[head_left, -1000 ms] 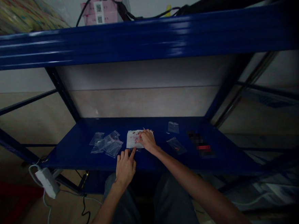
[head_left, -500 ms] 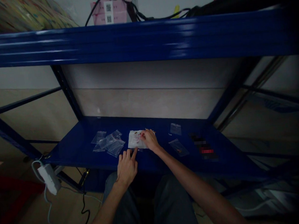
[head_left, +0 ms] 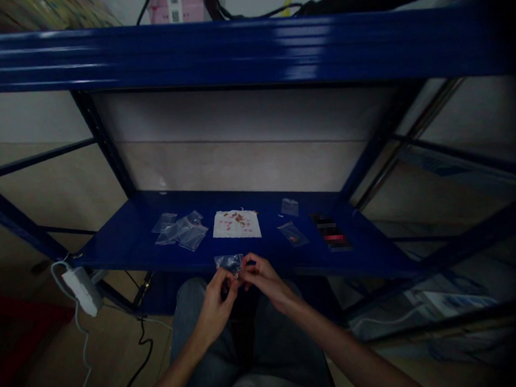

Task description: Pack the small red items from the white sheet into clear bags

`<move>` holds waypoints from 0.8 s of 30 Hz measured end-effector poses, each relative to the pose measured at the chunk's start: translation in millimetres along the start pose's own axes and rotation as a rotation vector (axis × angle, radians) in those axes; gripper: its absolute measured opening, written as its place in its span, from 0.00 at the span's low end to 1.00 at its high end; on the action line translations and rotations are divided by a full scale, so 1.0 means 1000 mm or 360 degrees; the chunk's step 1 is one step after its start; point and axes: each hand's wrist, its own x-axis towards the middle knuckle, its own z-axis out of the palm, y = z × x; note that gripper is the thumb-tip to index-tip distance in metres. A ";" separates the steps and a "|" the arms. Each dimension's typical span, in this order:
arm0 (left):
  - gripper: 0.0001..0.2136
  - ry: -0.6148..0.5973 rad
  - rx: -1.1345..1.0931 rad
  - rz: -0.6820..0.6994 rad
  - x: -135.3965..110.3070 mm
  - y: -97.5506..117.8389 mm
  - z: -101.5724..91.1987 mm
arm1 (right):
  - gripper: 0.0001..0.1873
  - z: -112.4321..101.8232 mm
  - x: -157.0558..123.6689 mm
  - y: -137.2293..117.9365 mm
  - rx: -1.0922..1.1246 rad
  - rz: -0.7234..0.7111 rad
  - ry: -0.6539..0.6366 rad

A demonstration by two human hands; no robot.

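Observation:
At the shelf's front edge, a small clear zip bag (head_left: 228, 263) is between my hands. My left hand (head_left: 218, 293) is closed, thumb and fingers pinching the bag's near edge. My right hand (head_left: 264, 278) is closed at the bag's right near corner; whether a small piece is in its fingertips I cannot make out. Beyond them lies a white sheet (head_left: 220, 232) with several small pink and brown pieces (head_left: 238, 218) on it. To the left is a loose pile of clear zip bags (head_left: 183, 229).
On the right lie a bag with small pieces in it (head_left: 293, 235), another clear bag (head_left: 290, 206) and a dark, blurred-out object (head_left: 331, 235). A blue beam (head_left: 230, 54) crosses above the shelf board (head_left: 124, 241). A white power strip (head_left: 83, 291) hangs at the left.
Both hands have come together nearer my body, at a clear zip bag. My right hand has left the white sheet, so its pieces show. The view has tilted down slightly.

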 end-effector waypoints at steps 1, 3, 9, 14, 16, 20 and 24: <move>0.12 -0.0030 -0.0003 -0.0001 -0.007 -0.002 0.003 | 0.18 0.004 -0.012 0.007 0.0027 0.0034 0.0006; 0.13 -0.0074 0.0017 -0.0001 -0.020 -0.008 0.009 | 0.18 0.008 -0.033 0.020 0.0056 0.0067 0.0021; 0.13 -0.0217 -0.0029 0.0023 -0.052 -0.012 0.019 | 0.17 0.011 -0.083 0.039 0.0094 0.0030 0.0107; 0.14 -0.0300 -0.0149 -0.0018 -0.069 -0.008 0.013 | 0.19 0.019 -0.106 0.045 -0.0036 -0.0049 0.0097; 0.14 -0.0334 -0.0186 -0.0049 -0.071 -0.011 0.011 | 0.20 0.019 -0.105 0.049 -0.0091 -0.0078 0.0079; 0.15 -0.0370 -0.0268 -0.0147 -0.066 -0.027 0.018 | 0.22 0.014 -0.092 0.061 -0.0208 -0.0085 0.0076; 0.14 -0.0379 -0.0311 -0.0200 -0.064 -0.036 0.027 | 0.20 0.011 -0.089 0.066 -0.0329 -0.0131 0.0066</move>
